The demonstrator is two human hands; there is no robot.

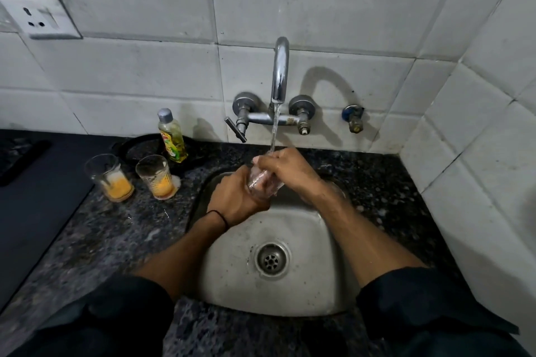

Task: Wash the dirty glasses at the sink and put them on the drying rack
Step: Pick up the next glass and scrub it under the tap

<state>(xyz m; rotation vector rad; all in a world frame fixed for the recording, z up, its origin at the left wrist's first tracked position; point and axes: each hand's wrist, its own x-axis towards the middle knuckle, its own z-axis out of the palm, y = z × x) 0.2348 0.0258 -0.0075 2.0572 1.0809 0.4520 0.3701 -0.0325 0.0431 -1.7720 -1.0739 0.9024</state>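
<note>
Both my hands hold one clear glass (265, 184) over the steel sink (322, 278), under water running from the chrome tap (280, 72). My left hand (235, 197) wraps the glass from the left and below. My right hand (282, 166) grips its upper part, fingers curled over the rim where the stream lands. Two dirty glasses with orange residue stand on the counter to the left: one (108, 177) further left, the other (156, 177) nearer the sink. No drying rack is in view.
A bottle of yellow dish liquid (171, 136) stands behind the dirty glasses, next to a dark round pan (139, 148). A black stovetop (34, 191) fills the left side. The granite counter (116, 235) surrounds the sink. Tiled walls close the back and right.
</note>
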